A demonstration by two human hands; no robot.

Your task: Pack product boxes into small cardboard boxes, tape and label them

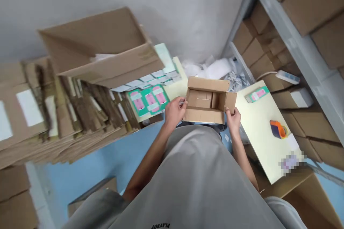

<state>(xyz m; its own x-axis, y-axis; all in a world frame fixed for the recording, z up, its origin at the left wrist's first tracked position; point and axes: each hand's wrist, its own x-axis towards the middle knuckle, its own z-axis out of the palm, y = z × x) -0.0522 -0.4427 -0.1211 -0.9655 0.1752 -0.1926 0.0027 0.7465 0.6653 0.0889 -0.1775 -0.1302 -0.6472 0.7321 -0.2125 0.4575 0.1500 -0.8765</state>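
Note:
Between my two hands is a small cardboard box [206, 115], its top flaps folded outward and nothing visible inside. My left hand [174, 111] pinches the left side of the box at the flap edge. On the opposite side, my right hand [233, 117] grips the raised right flap, thumb on its inner face. Left of the box lie several green-and-pink packages [149, 99] on a pale surface. One more green-and-pink package [257, 94] rests on the pale table [255, 132] to the right.
A large open carton [113, 66] stands at left above rows of flattened cardboard [88, 114]. An orange tape dispenser [278, 129] sits on the right table. Shelves of brown boxes [314, 121] rise at right. White packing material [219, 68] is piled by the wall.

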